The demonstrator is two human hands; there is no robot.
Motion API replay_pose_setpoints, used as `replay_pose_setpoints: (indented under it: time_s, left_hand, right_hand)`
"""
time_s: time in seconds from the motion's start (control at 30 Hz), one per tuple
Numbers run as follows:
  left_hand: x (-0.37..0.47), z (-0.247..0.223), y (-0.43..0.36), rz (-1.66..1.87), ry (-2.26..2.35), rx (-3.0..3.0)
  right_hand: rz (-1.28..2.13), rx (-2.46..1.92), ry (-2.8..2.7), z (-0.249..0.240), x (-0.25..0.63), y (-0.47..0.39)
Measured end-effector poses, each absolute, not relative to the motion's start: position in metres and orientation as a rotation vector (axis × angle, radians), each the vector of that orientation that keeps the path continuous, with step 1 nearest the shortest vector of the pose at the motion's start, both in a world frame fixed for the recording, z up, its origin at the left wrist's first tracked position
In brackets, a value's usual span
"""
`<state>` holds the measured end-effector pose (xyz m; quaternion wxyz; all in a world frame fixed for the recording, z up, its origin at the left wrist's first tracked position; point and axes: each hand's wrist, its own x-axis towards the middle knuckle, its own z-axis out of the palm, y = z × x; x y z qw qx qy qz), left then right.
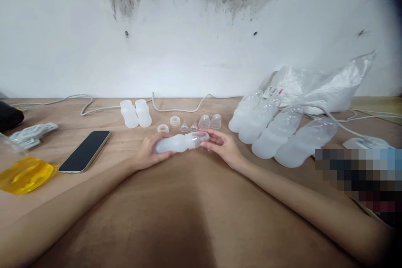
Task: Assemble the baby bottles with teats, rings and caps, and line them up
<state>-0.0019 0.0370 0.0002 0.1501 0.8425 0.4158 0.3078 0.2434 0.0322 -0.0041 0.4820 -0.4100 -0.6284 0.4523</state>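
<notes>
Left hand (153, 150) grips the bottle (171, 144), right hand (224, 146) its clear cap (199, 138); the bag label (272, 91) is illegible.

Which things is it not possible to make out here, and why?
All in the head view:
Black object: cut off by the left edge.
Print on the plastic bag's label: too small.
Base of the baby bottle: covered by the left hand.
Whatever is behind the pixelated patch: masked.
</notes>
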Motion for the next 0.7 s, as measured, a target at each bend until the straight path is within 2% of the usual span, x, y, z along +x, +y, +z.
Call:
replay_pose_setpoints:
  time_s: [0.7]
  left_hand:
    - [0.0006,0.0011,0.0313,0.863,1.217,2.445]
  right_hand:
    - [1.111,-1.014,-1.548,-0.0033,0.2423,0.0295]
